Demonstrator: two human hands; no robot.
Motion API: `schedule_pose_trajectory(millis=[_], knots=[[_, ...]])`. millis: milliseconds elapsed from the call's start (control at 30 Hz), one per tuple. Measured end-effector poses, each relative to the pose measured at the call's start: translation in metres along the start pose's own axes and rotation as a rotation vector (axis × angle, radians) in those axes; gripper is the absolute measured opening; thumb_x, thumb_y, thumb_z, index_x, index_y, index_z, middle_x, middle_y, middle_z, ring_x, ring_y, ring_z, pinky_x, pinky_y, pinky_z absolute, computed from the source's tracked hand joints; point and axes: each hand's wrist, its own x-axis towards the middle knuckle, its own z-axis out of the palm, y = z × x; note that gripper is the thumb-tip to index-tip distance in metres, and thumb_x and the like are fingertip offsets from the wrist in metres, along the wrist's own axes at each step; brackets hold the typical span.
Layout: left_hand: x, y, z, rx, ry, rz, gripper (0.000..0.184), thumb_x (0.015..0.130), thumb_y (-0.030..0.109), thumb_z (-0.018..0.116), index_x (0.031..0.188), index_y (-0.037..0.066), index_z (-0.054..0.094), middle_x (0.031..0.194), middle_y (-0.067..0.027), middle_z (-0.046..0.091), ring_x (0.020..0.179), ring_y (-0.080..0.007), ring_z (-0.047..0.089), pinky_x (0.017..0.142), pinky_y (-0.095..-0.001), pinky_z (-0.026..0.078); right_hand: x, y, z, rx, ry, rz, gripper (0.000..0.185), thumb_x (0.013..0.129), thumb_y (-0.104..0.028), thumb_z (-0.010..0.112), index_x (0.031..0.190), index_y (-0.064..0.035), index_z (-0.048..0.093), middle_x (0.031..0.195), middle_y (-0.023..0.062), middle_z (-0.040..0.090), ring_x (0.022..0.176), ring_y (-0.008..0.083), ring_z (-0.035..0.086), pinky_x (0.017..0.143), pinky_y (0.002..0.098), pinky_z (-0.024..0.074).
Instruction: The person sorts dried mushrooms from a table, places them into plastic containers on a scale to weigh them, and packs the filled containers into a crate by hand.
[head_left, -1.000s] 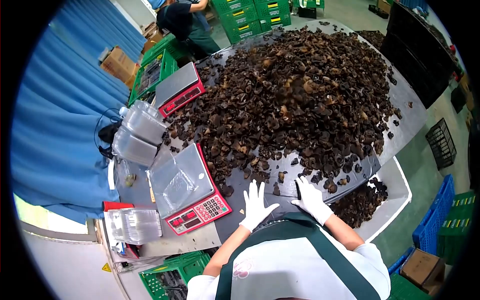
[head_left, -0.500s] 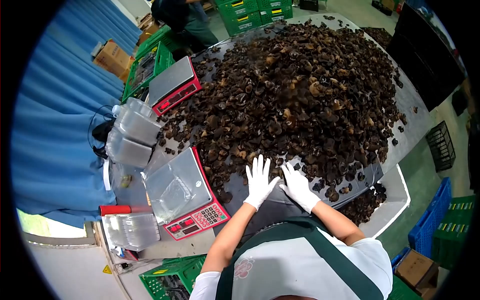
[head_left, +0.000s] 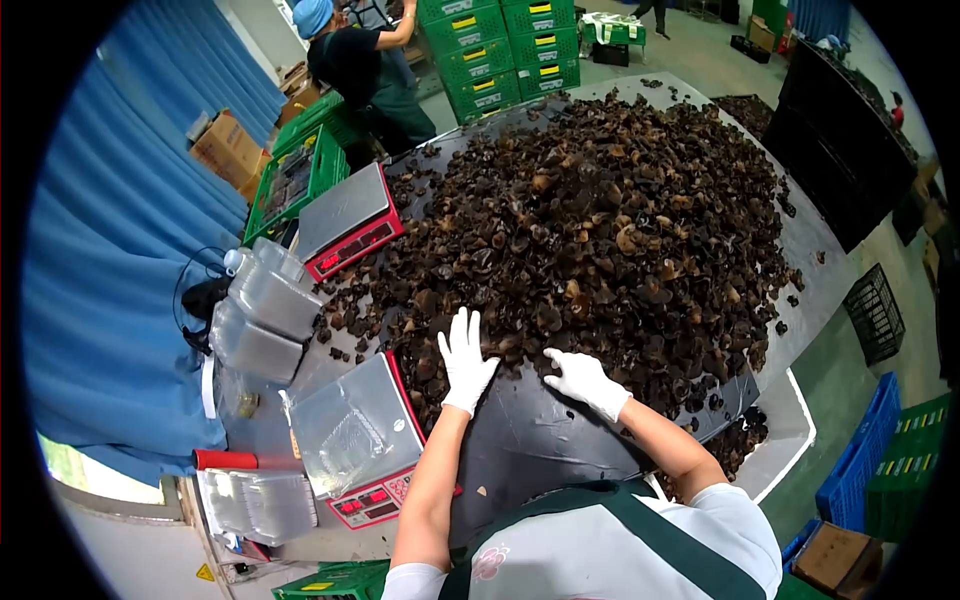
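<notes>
A large heap of dark wood ear mushrooms [head_left: 600,220] covers much of the table. My left hand [head_left: 466,368], in a white glove, lies at the heap's near edge with its fingers spread and nothing held. To its right, my right hand [head_left: 588,383], gloved the same way, sits at the same edge. Its index finger and thumb point left and stand apart; the other fingers are partly hidden. Left of my hands is a red and grey scale [head_left: 365,420] with a clear plastic tray [head_left: 350,440] on its plate.
A second scale [head_left: 345,215] stands farther back, beside clear plastic containers [head_left: 262,315]. More clear trays [head_left: 258,503] are stacked front left. A white bin [head_left: 790,440] with mushrooms is at the right. Green crates [head_left: 485,65] and a person [head_left: 375,80] are beyond the table.
My left hand has moved left against the heap. My right hand has turned its fingers to the left. The view has tilted up, showing more of the person behind.
</notes>
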Motion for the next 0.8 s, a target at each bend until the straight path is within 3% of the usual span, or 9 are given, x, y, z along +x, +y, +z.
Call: schedule_pose_trajectory(millis=[100,267,367,433,500,533,600,733,800], knots=[[0.012,-0.009,0.0,-0.195,0.07,0.032,0.089,0.074,0.033,0.074,0.147,0.011,0.028,0.154,-0.0136,0.022,0.141,-0.0311,0.023,0.113,-0.0538,0.015,0.002,-0.002,-0.033,0.122,0.008,-0.007,0.058,0.083,-0.041,0.062,0.131,-0.0119,0.052,0.112,0.0114,0.066,0.094,0.0294,0.065,0.084,0.0379,0.0513],[0.054,-0.01,-0.005,-0.273,0.297,0.046,0.076,0.079,0.031,0.072,0.141,0.004,0.037,0.148,-0.0213,0.03,0.128,-0.0388,0.039,0.104,-0.0451,0.032,0.024,-0.022,-0.095,0.037,0.373,-0.075,0.049,0.084,-0.035,0.061,0.125,-0.0087,0.054,0.117,0.0136,0.061,0.106,0.0313,0.057,0.09,0.0405,0.0473],[0.081,-0.004,-0.005,-0.254,0.318,0.005,0.078,0.079,0.038,0.072,0.14,0.003,0.039,0.148,-0.0221,0.032,0.127,-0.0402,0.039,0.103,-0.0451,0.033,0.064,-0.009,-0.115,-0.132,0.71,-0.187,0.055,0.081,-0.034,0.066,0.124,-0.0037,0.053,0.126,0.021,0.054,0.111,0.0369,0.053,0.094,0.0448,0.0438],[0.096,0.004,-0.009,-0.25,0.183,-0.05,0.084,0.079,0.047,0.069,0.143,0.006,0.034,0.151,-0.0215,0.023,0.135,-0.0393,0.029,0.108,-0.0521,0.026,0.088,-0.003,-0.127,-0.241,0.828,-0.142,0.063,0.08,-0.04,0.067,0.128,-0.0028,0.051,0.133,0.0246,0.047,0.12,0.0391,0.047,0.101,0.0464,0.0373],[0.105,0.015,-0.014,-0.284,0.008,-0.135,0.09,0.08,0.058,0.063,0.147,0.011,0.026,0.155,-0.02,0.011,0.143,-0.0365,0.012,0.112,-0.0589,0.012,0.11,0.007,-0.13,-0.275,0.768,0.037,0.075,0.079,-0.052,0.065,0.134,-0.0045,0.046,0.144,0.0234,0.034,0.132,0.04,0.031,0.107,0.0533,0.0256],[0.109,0.02,-0.017,-0.265,-0.055,-0.154,0.092,0.08,0.061,0.062,0.148,0.011,0.025,0.156,-0.02,0.007,0.144,-0.0372,0.008,0.112,-0.0578,0.008,0.116,0.011,-0.128,-0.295,0.754,0.109,0.079,0.079,-0.056,0.063,0.136,-0.0052,0.044,0.147,0.0227,0.029,0.135,0.0399,0.026,0.108,0.0559,0.0217],[0.114,0.022,-0.003,-0.214,-0.127,-0.185,0.095,0.079,0.061,0.063,0.149,0.012,0.023,0.156,-0.0205,0.006,0.144,-0.0385,0.006,0.111,-0.0594,0.01,0.125,0.022,-0.114,-0.222,0.597,0.223,0.089,0.077,-0.066,0.058,0.141,-0.0065,0.04,0.152,0.0218,0.021,0.14,0.0396,0.017,0.11,0.0606,0.0143],[0.107,0.026,0.01,-0.199,-0.218,-0.13,0.093,0.076,0.068,0.06,0.146,0.011,0.033,0.157,-0.0199,0.005,0.144,-0.0369,0.005,0.111,-0.0606,0.008,0.107,0.016,-0.091,-0.264,0.551,0.171,0.083,0.078,-0.066,0.057,0.134,-0.0049,0.05,0.152,0.0215,0.021,0.141,0.0389,0.014,0.11,0.0618,0.0147],[0.093,0.028,0.01,-0.2,-0.187,-0.092,0.093,0.075,0.069,0.061,0.139,0.004,0.044,0.156,-0.0201,0.009,0.143,-0.0362,0.012,0.111,-0.0608,0.012,0.095,0.018,-0.08,-0.212,0.549,0.121,0.074,0.078,-0.062,0.06,0.124,-0.0037,0.057,0.149,0.0207,0.028,0.139,0.0377,0.02,0.109,0.0603,0.0191]])
